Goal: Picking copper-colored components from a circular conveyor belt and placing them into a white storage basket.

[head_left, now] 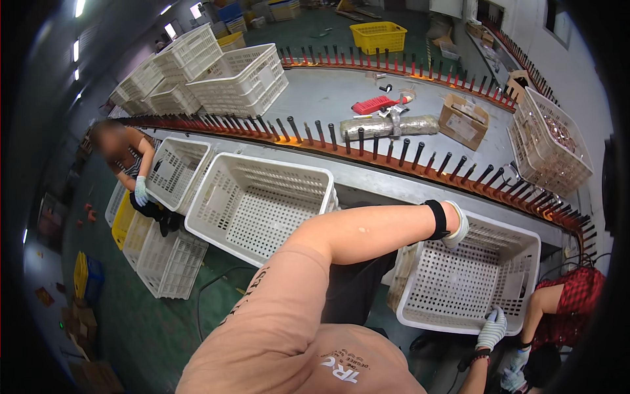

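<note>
A white perforated plastic crate (459, 282) is in front of me on the right, tilted in view, with nothing seen inside. My left hand (457, 225), in a pale knit glove and black wristband, reaches across to its far left rim. Its fingers curl over the edge, partly hidden by the wrist. My right hand (492, 328), in a striped glove, is closed on the near rim, with fingers inside the wall. To the left, another empty-looking white crate (262, 203) stands against the conveyor line, close to my left upper arm.
Upright black-and-red handled pieces (374, 148) line the orange track. On the grey table lie a wrapped bundle (420, 126), a red brush-like item (374, 104) and a cardboard box (464, 121). A filled crate (548, 141) stands right. Co-workers sit at left (125, 154) and right (567, 305).
</note>
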{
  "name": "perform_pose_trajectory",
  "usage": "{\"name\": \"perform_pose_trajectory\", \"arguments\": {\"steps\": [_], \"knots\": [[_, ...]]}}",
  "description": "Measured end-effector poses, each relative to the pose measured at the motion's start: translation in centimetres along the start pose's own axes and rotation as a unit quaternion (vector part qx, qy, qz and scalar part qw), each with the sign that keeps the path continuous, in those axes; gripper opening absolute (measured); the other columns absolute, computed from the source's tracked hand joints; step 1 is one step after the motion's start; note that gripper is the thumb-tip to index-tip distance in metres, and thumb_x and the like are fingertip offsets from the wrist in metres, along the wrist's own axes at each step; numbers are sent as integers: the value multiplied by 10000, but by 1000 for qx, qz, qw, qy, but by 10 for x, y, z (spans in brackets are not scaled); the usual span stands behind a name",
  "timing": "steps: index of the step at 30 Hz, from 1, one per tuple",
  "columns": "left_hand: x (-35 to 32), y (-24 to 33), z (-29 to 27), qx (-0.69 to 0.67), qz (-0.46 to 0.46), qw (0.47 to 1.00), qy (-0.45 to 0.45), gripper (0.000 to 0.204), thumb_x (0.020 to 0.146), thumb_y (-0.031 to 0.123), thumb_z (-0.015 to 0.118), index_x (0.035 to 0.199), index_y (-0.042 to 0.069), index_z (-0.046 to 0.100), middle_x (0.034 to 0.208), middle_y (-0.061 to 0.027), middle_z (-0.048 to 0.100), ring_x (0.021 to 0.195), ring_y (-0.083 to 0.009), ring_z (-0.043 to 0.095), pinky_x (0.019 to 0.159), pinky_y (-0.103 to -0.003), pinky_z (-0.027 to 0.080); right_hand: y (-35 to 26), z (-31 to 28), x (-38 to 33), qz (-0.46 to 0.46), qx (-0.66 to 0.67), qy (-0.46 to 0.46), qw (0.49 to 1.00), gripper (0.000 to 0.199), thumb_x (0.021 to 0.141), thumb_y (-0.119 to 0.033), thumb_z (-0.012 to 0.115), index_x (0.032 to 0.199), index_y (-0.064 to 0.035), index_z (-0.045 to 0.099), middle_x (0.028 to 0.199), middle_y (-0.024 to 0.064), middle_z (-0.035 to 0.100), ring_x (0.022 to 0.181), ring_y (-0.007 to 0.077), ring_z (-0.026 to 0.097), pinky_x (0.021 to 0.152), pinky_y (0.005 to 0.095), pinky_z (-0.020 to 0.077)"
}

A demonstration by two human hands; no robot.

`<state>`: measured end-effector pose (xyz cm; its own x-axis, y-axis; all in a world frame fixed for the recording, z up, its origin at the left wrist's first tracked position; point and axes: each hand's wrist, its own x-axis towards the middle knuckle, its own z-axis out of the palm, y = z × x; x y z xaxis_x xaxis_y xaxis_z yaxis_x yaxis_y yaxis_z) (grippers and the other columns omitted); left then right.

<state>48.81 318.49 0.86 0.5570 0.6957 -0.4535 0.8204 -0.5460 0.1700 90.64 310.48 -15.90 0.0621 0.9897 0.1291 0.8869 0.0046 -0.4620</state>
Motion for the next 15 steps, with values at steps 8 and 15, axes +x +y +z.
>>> {"name": "perform_pose_trajectory", "arguments": {"steps": [8, 15], "knots": [[17, -1, 4, 9, 3, 1000, -16, 410, 890, 354, 661, 1123, 34, 768, 1120, -185, 750, 1050, -357, 709, 895, -454, 552, 17, 9, 7, -4, -12, 13, 1000, 222, 990, -150, 566, 1084, -74, 752, 867, 128, 702, 834, 284, 645, 819, 425, 508], [27, 1, 3, -2, -11, 1000, -15, 425, 902, 374, 646, 1130, 37, 767, 1149, -184, 744, 1075, -354, 703, 910, -451, 549, 26, 13, 14, 3, -12, 4, 1000, 220, 992, -152, 572, 1089, -68, 750, 863, 126, 699, 833, 284, 643, 822, 427, 506]]}}
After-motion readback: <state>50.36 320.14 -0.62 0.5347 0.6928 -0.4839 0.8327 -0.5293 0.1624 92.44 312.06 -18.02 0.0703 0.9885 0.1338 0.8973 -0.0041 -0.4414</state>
